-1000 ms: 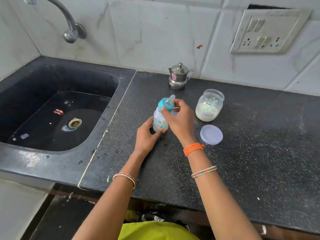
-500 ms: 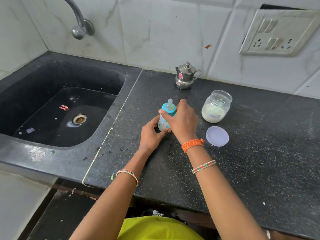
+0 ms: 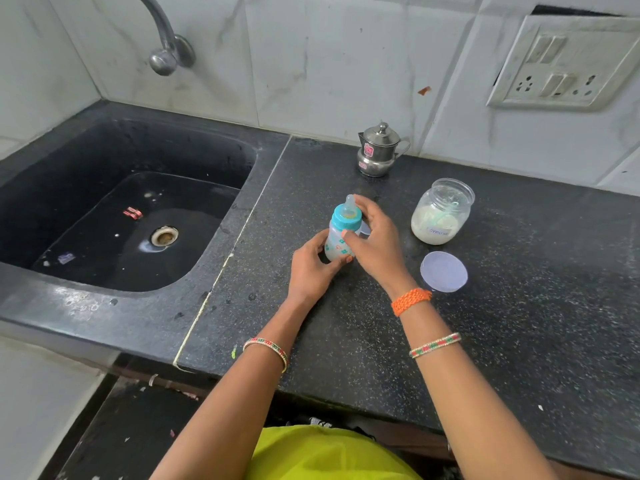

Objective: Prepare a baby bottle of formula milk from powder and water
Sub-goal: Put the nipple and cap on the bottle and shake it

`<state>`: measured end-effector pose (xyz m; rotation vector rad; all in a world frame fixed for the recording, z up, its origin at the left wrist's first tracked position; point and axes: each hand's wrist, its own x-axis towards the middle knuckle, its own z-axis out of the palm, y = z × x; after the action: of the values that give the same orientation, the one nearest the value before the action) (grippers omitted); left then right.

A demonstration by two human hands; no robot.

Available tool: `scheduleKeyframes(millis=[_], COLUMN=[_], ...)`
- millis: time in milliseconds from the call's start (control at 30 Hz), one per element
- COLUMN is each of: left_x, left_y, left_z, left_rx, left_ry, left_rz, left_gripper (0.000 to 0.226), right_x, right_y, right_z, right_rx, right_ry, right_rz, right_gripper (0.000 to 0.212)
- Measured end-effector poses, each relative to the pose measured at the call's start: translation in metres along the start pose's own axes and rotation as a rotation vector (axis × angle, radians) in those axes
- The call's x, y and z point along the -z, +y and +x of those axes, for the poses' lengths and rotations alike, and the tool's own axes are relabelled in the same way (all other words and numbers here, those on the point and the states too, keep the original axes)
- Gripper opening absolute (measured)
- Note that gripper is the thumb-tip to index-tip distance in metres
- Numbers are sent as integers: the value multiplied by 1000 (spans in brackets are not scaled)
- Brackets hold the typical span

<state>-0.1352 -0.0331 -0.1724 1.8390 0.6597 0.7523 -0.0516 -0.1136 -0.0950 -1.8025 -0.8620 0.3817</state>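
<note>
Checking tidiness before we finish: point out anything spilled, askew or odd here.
The powder jar stands open, its lid flat on the counter. Scraps of litter lie in the sink. No spill is visible.

My left hand [image 3: 310, 271] grips the baby bottle [image 3: 337, 237]: translucent plastic, smooth, w/ a glossy teal plastic collar. Countertop [image 3: 519, 323], right half of frame: black speckled stone, semi-gloss. Steel pot [image 3: 379, 150] up top, polished, shiny. Powder jar [image 3: 441, 213]: clear plastic. Its lid [image 3: 444, 271]: matt. Sink [image 3: 114, 209] at left: dark, wet sheen. Wall tiles [image 3: 329, 57]: glossy.
</note>
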Motion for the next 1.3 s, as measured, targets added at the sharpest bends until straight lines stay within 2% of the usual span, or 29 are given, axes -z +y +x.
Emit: scheduleKeyframes(millis=[133,267,333,433,500,633,700,767,833,900,967,1033,1167,1233,1300], left_x=[-4,-5,-5,-5,-5,-4,-4,-4,-2,1,2,2,-3,-4,0], left_y=[3,2,2,5,5,4,3,0,-1,-1,-1,-1,2,6,6], left_z=[2,3,2,2,3,4,5,7,8,9,8,7,9,8,11], left_rx=[66,66,63,52,57,87,90,92,94,88,82,80,79,81,90], left_ry=[94,93,94,104,109,116,112,88,52,28,24,52,77,83,51], left_rz=[-19,1,0,8,1,-5,-4,-5,32,43,9,-11,-8,-3,2], left_gripper=[49,53,54,51,47,49,51,52,53,53,52,51,50,49,49], right_x=[-7,4,7,-1,-10,-13,-7,1,9,11,9,3,-12,-19,-20], right_y=[-2,-6,-9,-13,-12,-6,-2,-1,-3,-6,-5,-4,1,-4,-2], right_z=[-34,-36,-20,-5,-9,-35,-31,-14,9,24,30,27,13,9,9], right_rx=[4,14,-17,-50,-44,-21,18,14,-38,-87,-61,3,51,50,71], right_ry=[243,327,302,96,16,236,291,220,35,-157,-192,-103,262,335,341], right_rz=[16,51,67,26,34,97,61,-20,-51,22,18,-71,-416,-548,-549], right_gripper=[42,30,40,67,75,56,52,58,60,54,50,48,37,36,36])
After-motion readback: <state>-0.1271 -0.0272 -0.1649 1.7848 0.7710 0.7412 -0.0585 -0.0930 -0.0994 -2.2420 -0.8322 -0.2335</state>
